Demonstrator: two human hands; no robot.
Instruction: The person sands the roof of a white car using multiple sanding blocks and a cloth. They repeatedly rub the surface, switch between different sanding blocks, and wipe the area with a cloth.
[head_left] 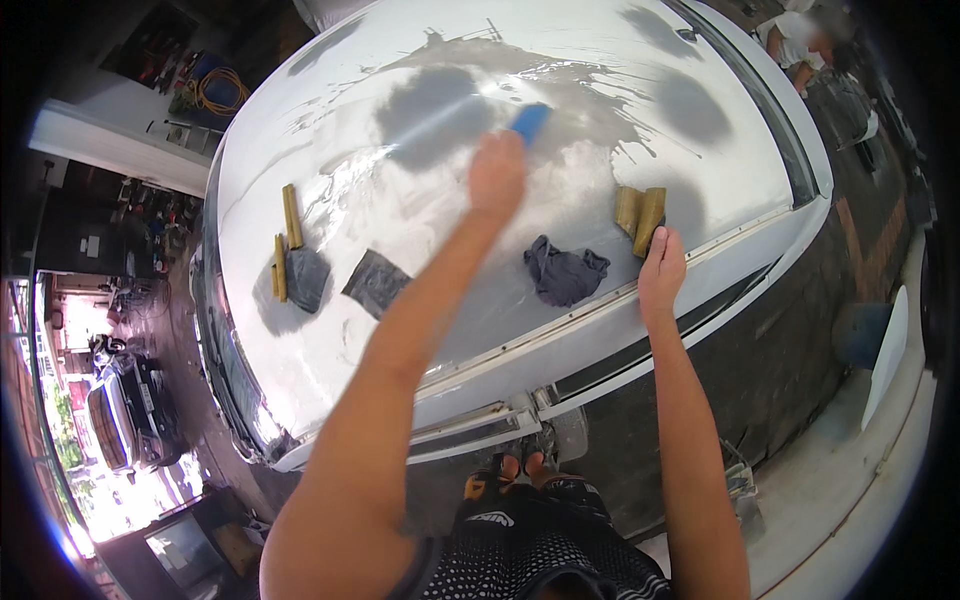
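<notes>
My left hand (497,175) is stretched out over the white car roof (420,215), its fingers closed on a blue flat block (530,122) that lies against wet, grey-smeared paint. Motion blurs that hand a little. Near the roof's close edge my right hand (661,270) rests with fingers extended, right at the lower end of two curled olive-gold sandpaper pieces (640,215); I cannot tell whether it grips them. Between my arms lies a crumpled dark cloth (566,271). A dark grey sandpaper sheet (377,283) sits beside my left forearm.
Farther left on the roof are two narrow olive rolls (290,217) and another dark grey sheet (308,278). Dull grey patches (432,112) mark the roof. A person (800,42) is at the far right. A dark car (130,410) stands outside at left.
</notes>
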